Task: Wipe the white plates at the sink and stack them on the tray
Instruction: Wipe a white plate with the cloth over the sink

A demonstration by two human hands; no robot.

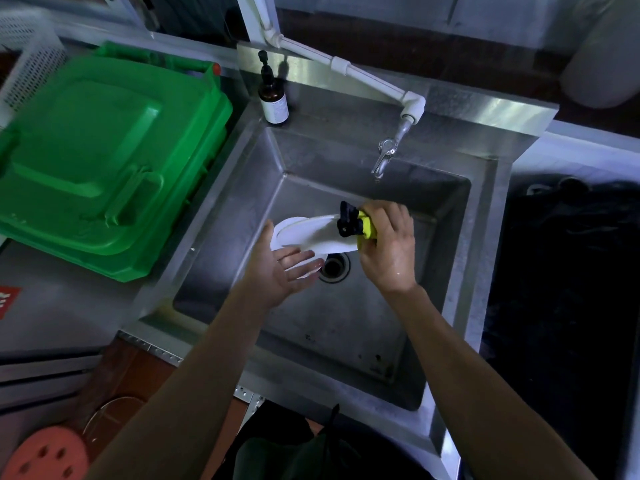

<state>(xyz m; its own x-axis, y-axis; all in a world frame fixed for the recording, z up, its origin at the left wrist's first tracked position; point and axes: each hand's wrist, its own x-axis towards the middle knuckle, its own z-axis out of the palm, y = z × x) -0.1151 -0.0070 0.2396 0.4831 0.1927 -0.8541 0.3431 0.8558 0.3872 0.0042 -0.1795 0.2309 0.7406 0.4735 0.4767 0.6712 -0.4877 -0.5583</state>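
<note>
Left hand (277, 271) cradled 1 white plate (311, 233) open-palmed over the sink (346, 327), letting the right hand (388, 244), gripping a yellow cloth (367, 230), wipe it.

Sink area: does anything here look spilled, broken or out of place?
Nothing stands out. The white plate is held over the sink, whole, with the left hand beneath it and the right hand gripping a yellow cloth.
</note>
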